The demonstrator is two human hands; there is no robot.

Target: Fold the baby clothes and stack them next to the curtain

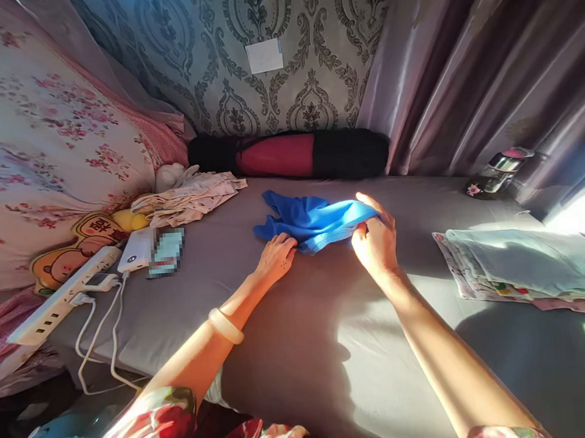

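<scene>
A blue cloth garment (312, 219) lies on the grey bed sheet (300, 337) in the middle of the view. My left hand (277, 255) rests on the sheet at the garment's near left edge, its fingers curled onto the fabric. A pale bangle sits on that wrist. My right hand (374, 239) is raised at the garment's right end and pinches the blue fabric between thumb and fingers, lifting that edge slightly.
Folded pale clothes (191, 197) lie at the back left; a folded stack (523, 267) lies at the right. A power strip (62, 296), power bank (134, 250) and phone (166, 252) sit at the left. A black-and-red roll (288, 154) lines the wall. A metal flask (498, 172) lies by the curtain.
</scene>
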